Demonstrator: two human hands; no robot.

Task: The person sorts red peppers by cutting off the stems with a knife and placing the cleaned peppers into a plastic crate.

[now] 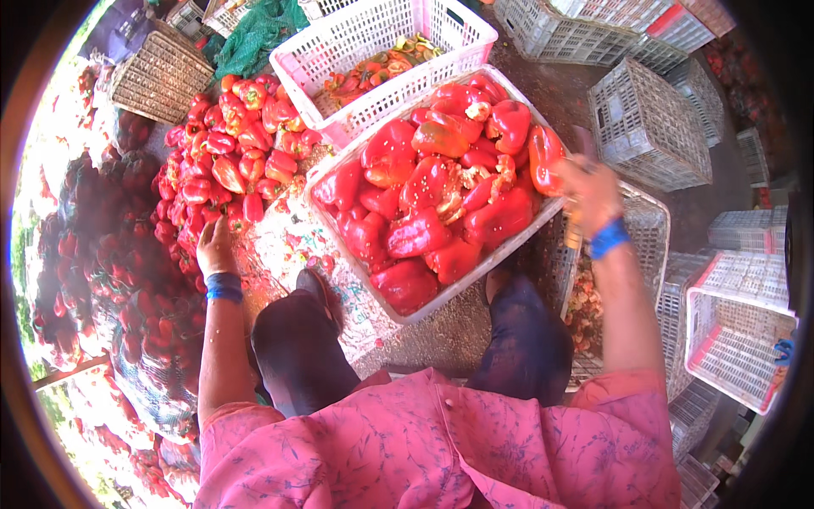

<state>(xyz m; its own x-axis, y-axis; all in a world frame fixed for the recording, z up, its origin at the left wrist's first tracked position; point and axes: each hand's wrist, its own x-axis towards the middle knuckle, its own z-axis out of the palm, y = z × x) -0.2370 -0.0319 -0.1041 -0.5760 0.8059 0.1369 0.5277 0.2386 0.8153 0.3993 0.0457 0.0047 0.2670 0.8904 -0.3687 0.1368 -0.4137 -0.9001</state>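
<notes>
My left hand (215,248) reaches to the near edge of a heap of red bell peppers (227,174), its fingers stretched out and nothing seen in them. My right hand (591,193) is at the right rim of a white plastic crate (441,303), its fingers curled against a red bell pepper (545,158) that leans up there. A narrow yellowish thing (575,227) shows below that hand, too blurred to name. The crate is heaped with glossy red peppers (419,233); pale seeds and seed cores lie among them. Both wrists wear blue bands.
Behind the full crate stands a white crate (381,127) with pepper scraps in it. Another crate (642,225), holding scraps, sits below my right forearm. Stacked crates (649,123) line the right side. Net sacks of peppers (153,331) bulge at the left. My legs straddle the near floor.
</notes>
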